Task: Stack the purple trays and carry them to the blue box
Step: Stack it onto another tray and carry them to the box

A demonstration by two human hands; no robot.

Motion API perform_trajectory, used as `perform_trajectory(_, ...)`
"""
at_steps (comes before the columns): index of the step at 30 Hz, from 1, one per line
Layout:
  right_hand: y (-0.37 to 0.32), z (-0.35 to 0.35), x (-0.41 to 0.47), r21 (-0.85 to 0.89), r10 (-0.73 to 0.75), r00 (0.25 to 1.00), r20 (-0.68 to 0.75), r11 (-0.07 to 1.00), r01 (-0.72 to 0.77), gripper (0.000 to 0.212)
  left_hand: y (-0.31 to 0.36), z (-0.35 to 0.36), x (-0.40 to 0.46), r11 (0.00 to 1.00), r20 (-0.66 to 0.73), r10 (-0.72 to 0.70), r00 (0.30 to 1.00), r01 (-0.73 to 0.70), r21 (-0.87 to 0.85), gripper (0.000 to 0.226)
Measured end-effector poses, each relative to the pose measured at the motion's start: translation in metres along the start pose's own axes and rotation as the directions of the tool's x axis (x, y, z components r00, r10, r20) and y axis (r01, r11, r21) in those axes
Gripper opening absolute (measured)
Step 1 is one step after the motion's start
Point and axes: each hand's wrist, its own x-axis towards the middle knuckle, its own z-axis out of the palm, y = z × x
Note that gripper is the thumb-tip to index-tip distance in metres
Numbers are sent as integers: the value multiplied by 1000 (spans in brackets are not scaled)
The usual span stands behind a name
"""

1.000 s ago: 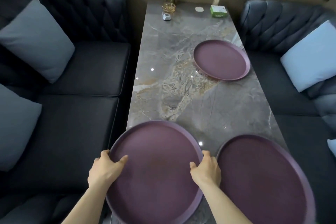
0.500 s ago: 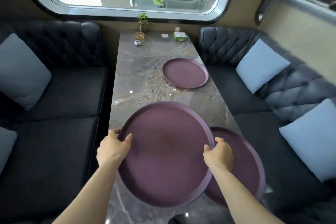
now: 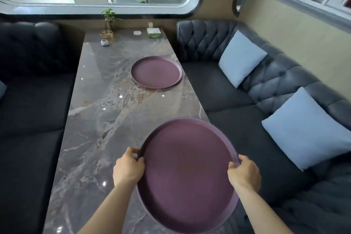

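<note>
The stacking step is in hand. The left hand (image 3: 128,169) and the right hand (image 3: 244,175) each pinch the rim of a big round purple tray (image 3: 188,173) at the near right corner of the table (image 3: 98,129). I cannot see a tray under it. Next, I think, comes the second tray (image 3: 156,72), flat at the far right edge.
</note>
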Motion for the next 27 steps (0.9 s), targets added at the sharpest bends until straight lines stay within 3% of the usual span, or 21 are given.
perform_trajectory(14, 44, 53, 101, -94, -49, 959, 279, 993, 78, 58, 14, 103, 4, 981, -79, -182, 980, 186, 50, 47)
perform_trajectory(21, 42, 64, 106, -192, -81, 960, 268, 972, 136, 52, 11, 116, 1, 976, -151, -178, 972, 194, 95, 47)
perform_trajectory(27, 45, 64, 104, -177, -149, 959, 241, 965, 194, 48, 8, 124, -2, 978, -195, -170, 966, 190, 90, 55)
